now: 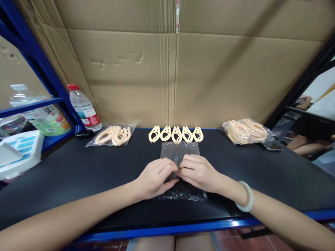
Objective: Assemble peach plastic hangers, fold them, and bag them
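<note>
A clear plastic bag [183, 193] lies flat on the black tabletop in front of me. My left hand [159, 177] pinches it near the middle, fingers bent. From the other side my right hand [197, 172] also has its fingers closed on the bag, fingertips almost meeting the left ones. The exact spot of the pinch is partly hidden by the fingers. Just beyond the bag's far edge, several cream teardrop-shaped plastic pieces [177, 135], resembling folded hangers, lie in a row.
Filled clear packs of the same cream pieces lie at left [115, 135] and right [244, 131], the right one beside a phone [272, 145]. A red-capped bottle [83, 108] and a white-and-blue box [21, 153] stand left. Cardboard [125, 76] walls the back. Another person's arm [303, 141] shows at right.
</note>
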A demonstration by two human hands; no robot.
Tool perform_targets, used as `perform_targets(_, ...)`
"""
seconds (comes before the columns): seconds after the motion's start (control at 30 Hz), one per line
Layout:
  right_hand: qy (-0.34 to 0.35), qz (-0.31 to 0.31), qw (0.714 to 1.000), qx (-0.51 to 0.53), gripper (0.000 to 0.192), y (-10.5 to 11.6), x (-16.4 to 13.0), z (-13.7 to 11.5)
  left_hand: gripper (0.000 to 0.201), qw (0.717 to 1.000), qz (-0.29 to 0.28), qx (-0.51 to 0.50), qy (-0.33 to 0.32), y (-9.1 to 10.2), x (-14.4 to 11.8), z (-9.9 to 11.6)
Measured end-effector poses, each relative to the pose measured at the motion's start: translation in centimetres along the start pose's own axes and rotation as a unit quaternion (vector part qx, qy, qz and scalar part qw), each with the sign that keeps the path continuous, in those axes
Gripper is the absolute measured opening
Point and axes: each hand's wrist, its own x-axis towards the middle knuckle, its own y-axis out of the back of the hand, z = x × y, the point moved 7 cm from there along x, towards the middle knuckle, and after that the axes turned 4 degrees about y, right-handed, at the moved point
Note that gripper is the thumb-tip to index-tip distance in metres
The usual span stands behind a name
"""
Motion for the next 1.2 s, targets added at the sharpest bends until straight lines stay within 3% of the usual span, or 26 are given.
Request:
perform_targets(0.27, -0.002, 0.000, 1.000, 0.005, 0.027, -0.3, 0.0, -0.3, 0.007, 1.000, 0.002, -0.011, -0.002, -0.2, -0.1, -0.1)
perform_targets(0.4, -0.019, 0.010, 0.995, 0.094, 0.017, 0.3, 0.2, 0.3, 0.005, 1.000, 0.008, -0.005, -0.005, -0.1, -0.1, 0.0)
perform_targets(0.5, -0.062, 0.062, 0.983, 0.159, 0.015, 1.8, -0.3, 2.9, 0.006, 1.000, 0.002, 0.000, -0.013, -0.1, 0.0, 0.1)
perform_targets(0.63, -0.174, 0.112, 0.978, 0.040, 0.015, 3.5, -3.1, 9.6, 0.009, 1.000, -0.015, 0.006, -0.026, -0.1, 0.0, 0.2)
perform_targets(0.73, -0.213, -0.008, 0.975, -0.057, 0.036, 1.9, -5.3, 14.1, 0.013, 0.999, -0.020, 0.008, -0.035, -0.2, -0.1, 0.2)
perform_targets(0.8, -0.251, -0.093, 0.957, -0.111, 0.059, 0.4, -6.8, 16.6, 0.014, 0.999, -0.016, 0.007, -0.037, -0.2, -0.2, 0.2)
perform_targets(0.93, -0.298, -0.238, 0.914, -0.139, 0.089, -2.4, -8.5, 18.8, 0.016, 0.999, -0.018, 0.009, -0.041, -0.3, -0.1, 0.2)
perform_targets(1.03, -0.299, -0.290, 0.899, -0.133, 0.091, -3.3, -8.5, 19.0, 0.016, 0.999, -0.023, 0.008, -0.038, -0.3, -0.1, 0.2)
perform_targets(1.2, -0.299, -0.303, 0.895, -0.133, 0.084, -3.2, -7.8, 19.1, 0.014, 0.999, -0.012, 0.008, -0.028, -0.3, -0.1, 0.1)
